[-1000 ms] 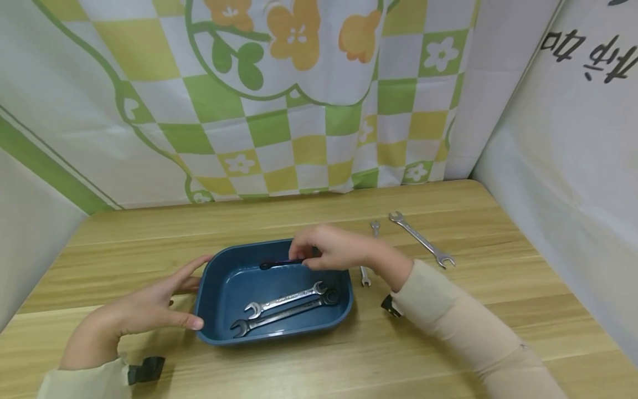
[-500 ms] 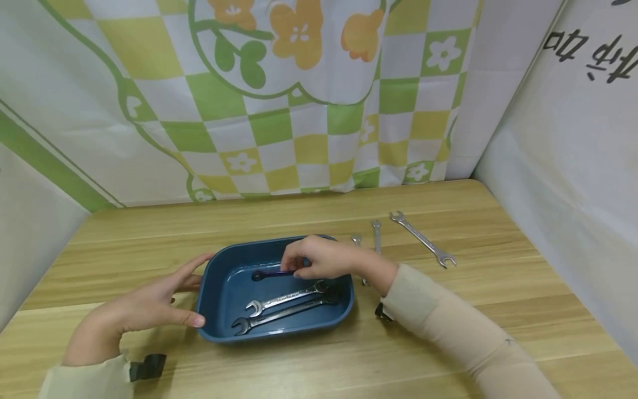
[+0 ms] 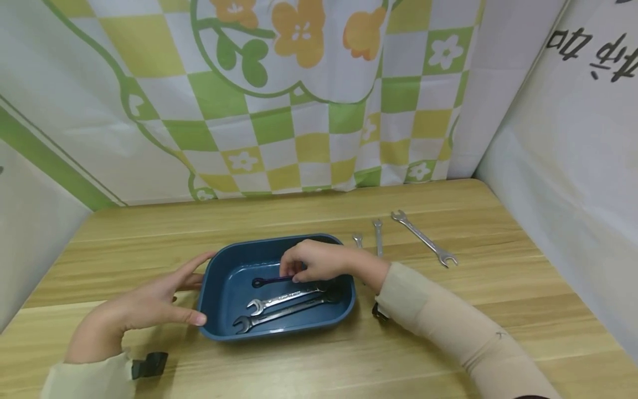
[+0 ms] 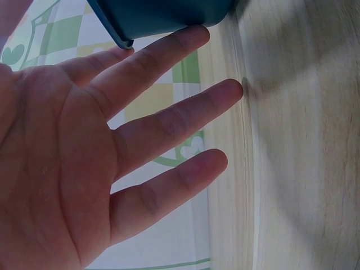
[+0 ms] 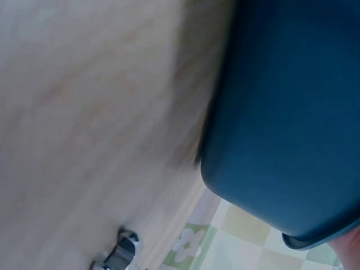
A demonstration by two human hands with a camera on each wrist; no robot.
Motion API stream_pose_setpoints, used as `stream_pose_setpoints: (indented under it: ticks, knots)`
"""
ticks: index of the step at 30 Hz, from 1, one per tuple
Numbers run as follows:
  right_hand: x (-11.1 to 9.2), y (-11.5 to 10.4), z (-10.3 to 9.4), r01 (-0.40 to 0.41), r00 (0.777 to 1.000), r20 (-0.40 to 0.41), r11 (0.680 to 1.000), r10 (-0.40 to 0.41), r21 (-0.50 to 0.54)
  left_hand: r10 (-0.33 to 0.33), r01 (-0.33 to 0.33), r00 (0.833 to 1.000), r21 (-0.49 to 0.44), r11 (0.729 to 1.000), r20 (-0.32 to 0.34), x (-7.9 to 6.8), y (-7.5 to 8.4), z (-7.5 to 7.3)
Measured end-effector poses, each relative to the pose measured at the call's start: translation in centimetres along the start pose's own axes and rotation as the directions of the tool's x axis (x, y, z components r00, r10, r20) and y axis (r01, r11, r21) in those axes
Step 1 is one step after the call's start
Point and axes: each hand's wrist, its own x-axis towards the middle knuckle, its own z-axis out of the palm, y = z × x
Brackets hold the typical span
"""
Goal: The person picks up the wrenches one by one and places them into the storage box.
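Observation:
My right hand [image 3: 319, 260] reaches into a blue plastic bin [image 3: 225, 293] and pinches a dark purplish wrench [image 3: 269, 281] low over its floor. The wrench's ring-shaped end points left; its other end is hidden by the fingers. Closer to me in the bin lie a shiny silver wrench [image 3: 284, 300] and a dark grey wrench [image 3: 285, 316], side by side. At the bin's left end my left hand [image 3: 144, 310] rests with thumb and fingers spread. In the left wrist view its straight fingers [image 4: 169, 121] fan out beside the bin wall [image 4: 163, 17].
Right of the bin, a large open-ended wrench [image 3: 423, 238], a smaller wrench [image 3: 379, 238] and another small wrench [image 3: 358, 240], partly behind the right hand, lie on the wooden table [image 3: 478, 310]. A checkered cloth [image 3: 271, 133] hangs along the back edge.
My right hand has moved the purplish wrench slightly left, toward me and lower inside the bin. More of the small wrenches on the table shows now. The left hand keeps its place.

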Motion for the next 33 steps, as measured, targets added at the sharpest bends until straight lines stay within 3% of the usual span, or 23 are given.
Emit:
stream_pose_setpoints:
  ticks: [33]
  knots:
    - [0.36,0.29,0.71,-0.050,0.995,0.085,0.996,0.057,-0.078,0.016,-0.016,1.000,-0.005,1.000,-0.003,-0.04,-0.21,0.08]
